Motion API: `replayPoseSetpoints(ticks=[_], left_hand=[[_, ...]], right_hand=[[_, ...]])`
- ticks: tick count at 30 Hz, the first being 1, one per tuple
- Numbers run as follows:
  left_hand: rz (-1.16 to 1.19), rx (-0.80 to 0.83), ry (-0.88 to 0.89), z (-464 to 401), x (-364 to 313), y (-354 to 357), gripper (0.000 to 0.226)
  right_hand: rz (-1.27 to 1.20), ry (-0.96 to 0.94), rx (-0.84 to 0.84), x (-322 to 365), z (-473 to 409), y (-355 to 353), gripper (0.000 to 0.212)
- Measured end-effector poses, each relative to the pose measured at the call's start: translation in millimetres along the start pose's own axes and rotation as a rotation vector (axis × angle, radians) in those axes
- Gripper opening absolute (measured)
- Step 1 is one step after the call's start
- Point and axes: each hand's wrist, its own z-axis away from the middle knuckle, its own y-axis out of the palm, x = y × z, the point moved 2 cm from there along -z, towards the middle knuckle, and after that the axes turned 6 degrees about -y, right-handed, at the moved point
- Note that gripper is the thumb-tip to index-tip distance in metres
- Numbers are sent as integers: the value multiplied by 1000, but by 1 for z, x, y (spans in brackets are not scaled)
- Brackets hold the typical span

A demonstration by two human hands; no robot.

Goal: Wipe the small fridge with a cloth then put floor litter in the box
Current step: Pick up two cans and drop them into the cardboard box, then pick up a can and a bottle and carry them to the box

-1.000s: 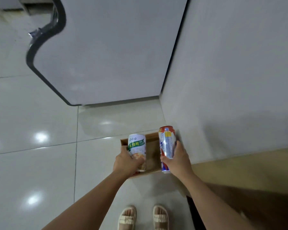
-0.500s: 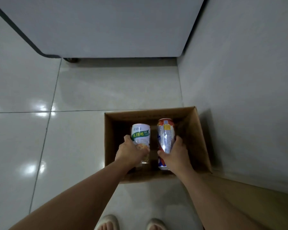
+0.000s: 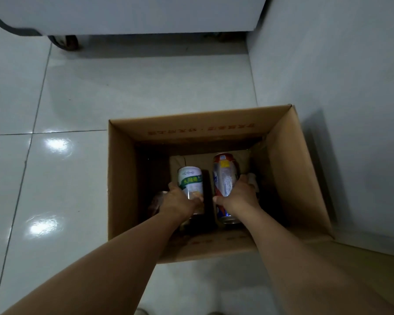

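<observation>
An open brown cardboard box (image 3: pixel 121 178) stands on the tiled floor against the right wall. Both my arms reach down into it. My left hand (image 3: pixel 180 202) grips a white can with a green band (image 3: pixel 190 183). My right hand (image 3: pixel 238 197) grips a taller silver can with a red top and blue base (image 3: pixel 224 178). Both cans are upright, side by side, deep inside the box. The white fridge (image 3: pixel 146 12) stands at the top of the view, with a dark caster wheel (image 3: pixel 65 42) under its left corner. Something dark lies in the box's shadowed bottom, too dim to identify.
A pale wall (image 3: pixel 350 87) runs down the right side, close to the box. Glossy white floor tiles (image 3: pixel 43 178) spread to the left and between the box and the fridge. A wooden strip (image 3: pixel 373 269) lies at the lower right.
My view has tilted down and closed in on the box. Both hands have lowered the two cans from rim height to deep inside it.
</observation>
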Motion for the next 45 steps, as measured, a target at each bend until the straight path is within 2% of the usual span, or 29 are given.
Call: replayPoseSetpoints(ticks=[2,6,11,15,20,24,32,38,45], left_hand=[[-32,27,-7,1,-3,-1,84],[-102,68,-37,18,-7,-17,89],[-145,87,-33,69,-14,-59,80],[-59,87,-14,127,-25,-110,67],[-33,92,76,209,-41,-182,57],[-2,59,142,279,-49,-247,60],[149,13,224,414,-41,-369,57],[233,-96,250,498,-15,-448,63],[388,-251,176,572,37,-517,64]], right_hand=[[10,13,48,-1,2,1,97],[-12,6,5,4,21,-10,114],[104,-29,40,35,70,-37,92],[110,-52,41,71,127,-71,91],[167,-120,24,125,207,-124,76],[154,-174,-10,174,276,-169,78],[182,-294,-103,260,417,-239,70],[199,-435,-88,303,504,-255,75],[272,-622,-15,364,573,-261,76]])
